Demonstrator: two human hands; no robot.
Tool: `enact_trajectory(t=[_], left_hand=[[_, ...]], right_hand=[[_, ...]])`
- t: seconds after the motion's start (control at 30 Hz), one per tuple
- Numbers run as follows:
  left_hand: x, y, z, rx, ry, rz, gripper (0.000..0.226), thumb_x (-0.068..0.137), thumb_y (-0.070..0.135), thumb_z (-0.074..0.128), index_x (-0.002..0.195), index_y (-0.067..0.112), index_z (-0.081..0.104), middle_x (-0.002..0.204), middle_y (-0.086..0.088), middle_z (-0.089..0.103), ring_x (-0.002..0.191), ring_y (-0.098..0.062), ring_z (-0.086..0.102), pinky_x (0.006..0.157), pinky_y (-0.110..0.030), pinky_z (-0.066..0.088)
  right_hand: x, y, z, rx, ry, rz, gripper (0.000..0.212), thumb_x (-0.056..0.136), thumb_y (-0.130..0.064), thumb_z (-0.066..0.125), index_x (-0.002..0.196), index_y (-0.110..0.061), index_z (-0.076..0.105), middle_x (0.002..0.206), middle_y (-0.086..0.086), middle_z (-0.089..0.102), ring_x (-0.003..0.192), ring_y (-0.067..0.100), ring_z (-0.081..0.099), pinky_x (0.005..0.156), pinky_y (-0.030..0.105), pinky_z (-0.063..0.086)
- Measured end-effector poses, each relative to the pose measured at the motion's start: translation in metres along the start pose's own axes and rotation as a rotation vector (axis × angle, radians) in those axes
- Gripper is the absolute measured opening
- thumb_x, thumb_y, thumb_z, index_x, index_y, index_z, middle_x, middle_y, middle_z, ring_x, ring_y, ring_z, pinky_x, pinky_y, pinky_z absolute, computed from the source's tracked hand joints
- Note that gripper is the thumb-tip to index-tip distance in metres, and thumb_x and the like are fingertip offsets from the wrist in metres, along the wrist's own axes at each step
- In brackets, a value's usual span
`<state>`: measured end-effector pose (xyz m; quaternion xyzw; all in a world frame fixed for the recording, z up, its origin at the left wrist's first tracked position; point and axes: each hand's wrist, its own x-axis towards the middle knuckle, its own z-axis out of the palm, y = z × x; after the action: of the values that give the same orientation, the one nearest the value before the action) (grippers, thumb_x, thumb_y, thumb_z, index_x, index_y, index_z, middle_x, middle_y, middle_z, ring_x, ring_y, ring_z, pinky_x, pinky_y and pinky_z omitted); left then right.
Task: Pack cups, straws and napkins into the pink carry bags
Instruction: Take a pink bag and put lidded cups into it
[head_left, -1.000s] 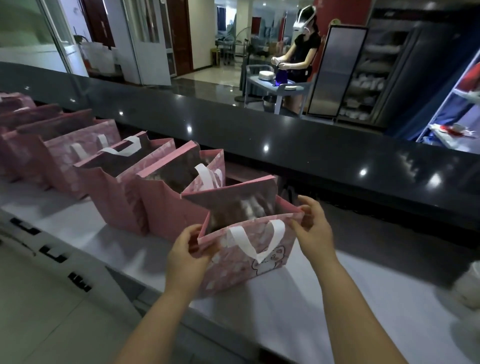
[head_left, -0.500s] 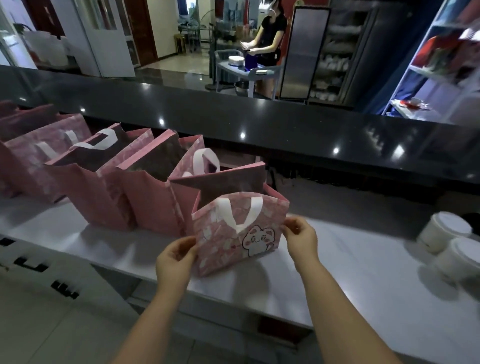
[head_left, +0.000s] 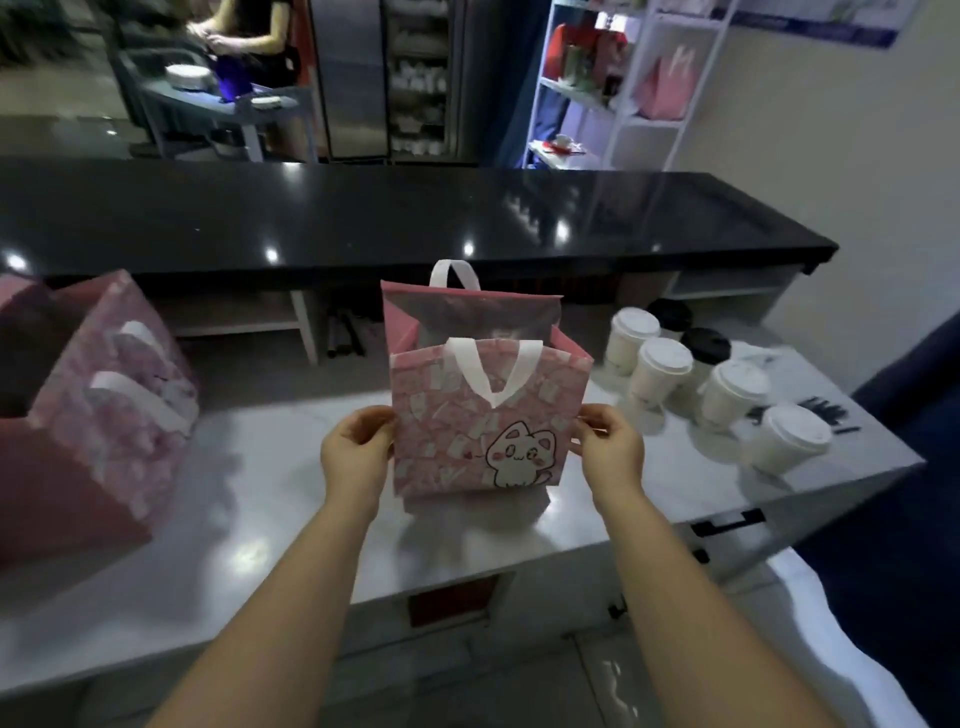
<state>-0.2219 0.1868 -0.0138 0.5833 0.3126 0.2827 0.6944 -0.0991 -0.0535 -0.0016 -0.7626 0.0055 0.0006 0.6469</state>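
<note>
A pink carry bag (head_left: 467, 431) with white handles and a cat drawing stands upright and open on the white counter (head_left: 260, 519). My left hand (head_left: 356, 452) pinches its left edge and my right hand (head_left: 610, 452) pinches its right edge. To the right stand several white paper cups with lids (head_left: 730, 392), two of them with black lids (head_left: 704, 345). Dark straws (head_left: 826, 413) lie beside the cups near the counter's right end. What the bag holds is hidden from me.
More pink bags (head_left: 104, 415) stand at the left of the counter. A raised black ledge (head_left: 415, 218) runs behind it. Beyond, a person works at a small table (head_left: 228, 98), and a white shelf unit (head_left: 623, 78) stands at the back right.
I have carried the bag to the right, away from the row of bags and closer to the cups. Both hands keep hold of its side edges.
</note>
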Motion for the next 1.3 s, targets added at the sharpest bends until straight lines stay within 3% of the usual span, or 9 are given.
enact_trajectory(t=[0.1,0.23,0.4,0.5,0.63,0.77,0.9,1.03,1.3], left_hand=[[-0.006,-0.009,0.037,0.000,-0.111,-0.023,0.018,0.089,-0.004,0.062,0.087,0.012,0.069,0.088,-0.005,0.073,0.086,-0.023,0.070,0.074,-0.031,0.059],[-0.017,-0.020,0.056,0.046,-0.171,-0.001,0.019,0.086,-0.001,0.067,0.086,0.018,0.070,0.089,-0.003,0.074,0.085,-0.021,0.071,0.079,-0.036,0.059],[-0.028,-0.021,0.057,0.106,-0.200,0.034,0.017,0.085,0.004,0.071,0.089,0.020,0.069,0.090,0.000,0.074,0.086,-0.018,0.071,0.078,-0.035,0.059],[-0.039,-0.020,0.055,0.196,-0.191,0.117,0.026,0.081,0.013,0.077,0.094,0.031,0.064,0.094,0.007,0.071,0.086,-0.006,0.068,0.073,-0.026,0.058],[-0.064,-0.026,0.058,0.342,-0.181,0.230,0.041,0.078,0.020,0.080,0.099,0.044,0.053,0.100,0.018,0.061,0.091,0.005,0.057,0.069,-0.015,0.046],[-0.091,-0.032,0.080,0.486,-0.186,0.361,0.047,0.077,0.017,0.079,0.108,0.037,0.050,0.105,0.016,0.053,0.095,-0.003,0.052,0.077,-0.021,0.045],[-0.113,-0.041,0.115,0.397,-0.134,0.291,0.047,0.082,0.017,0.074,0.098,0.052,0.048,0.104,0.022,0.056,0.096,0.001,0.057,0.071,-0.017,0.049],[-0.115,-0.050,0.140,0.362,0.035,0.275,0.041,0.090,0.014,0.062,0.100,0.051,0.049,0.098,0.020,0.061,0.091,-0.011,0.062,0.074,-0.024,0.051],[-0.091,-0.043,0.148,0.569,0.243,0.244,0.033,0.090,0.024,0.065,0.122,0.022,0.057,0.107,0.004,0.062,0.095,-0.015,0.058,0.077,-0.030,0.047]], right_hand=[[0.011,0.005,-0.032,-0.042,0.075,0.006,0.025,0.089,-0.005,0.061,0.079,-0.028,0.066,0.082,-0.005,0.070,0.083,0.019,0.069,0.076,0.035,0.058],[0.019,0.006,-0.050,-0.118,0.047,-0.007,0.021,0.089,-0.014,0.064,0.082,-0.034,0.063,0.086,-0.014,0.068,0.085,0.010,0.066,0.065,0.019,0.049],[0.012,0.008,-0.057,-0.039,0.031,0.008,0.018,0.091,-0.019,0.065,0.106,-0.029,0.064,0.099,-0.015,0.066,0.096,0.007,0.063,0.069,0.016,0.046],[0.000,0.011,-0.064,-0.094,0.042,-0.003,0.036,0.090,-0.024,0.066,0.125,-0.026,0.057,0.112,-0.012,0.061,0.102,0.007,0.057,0.073,0.018,0.046],[-0.020,0.023,-0.079,-0.224,0.056,-0.059,0.035,0.088,-0.016,0.065,0.119,-0.029,0.055,0.110,-0.014,0.057,0.102,0.006,0.053,0.086,0.027,0.046],[-0.032,0.034,-0.101,-0.300,0.001,-0.148,0.033,0.087,-0.012,0.065,0.114,-0.029,0.059,0.110,-0.016,0.059,0.103,0.004,0.053,0.084,0.018,0.041],[-0.026,0.046,-0.132,-0.358,-0.078,-0.211,0.035,0.086,-0.011,0.065,0.119,-0.023,0.061,0.112,-0.016,0.056,0.106,0.005,0.052,0.089,0.021,0.041],[-0.010,0.059,-0.164,-0.377,-0.223,-0.212,0.034,0.087,-0.012,0.063,0.115,-0.030,0.060,0.112,-0.021,0.055,0.108,0.002,0.051,0.091,0.023,0.043],[0.033,0.052,-0.172,-0.470,-0.440,-0.337,0.034,0.087,-0.011,0.061,0.121,-0.021,0.060,0.119,-0.007,0.059,0.111,0.007,0.050,0.089,0.019,0.037]])
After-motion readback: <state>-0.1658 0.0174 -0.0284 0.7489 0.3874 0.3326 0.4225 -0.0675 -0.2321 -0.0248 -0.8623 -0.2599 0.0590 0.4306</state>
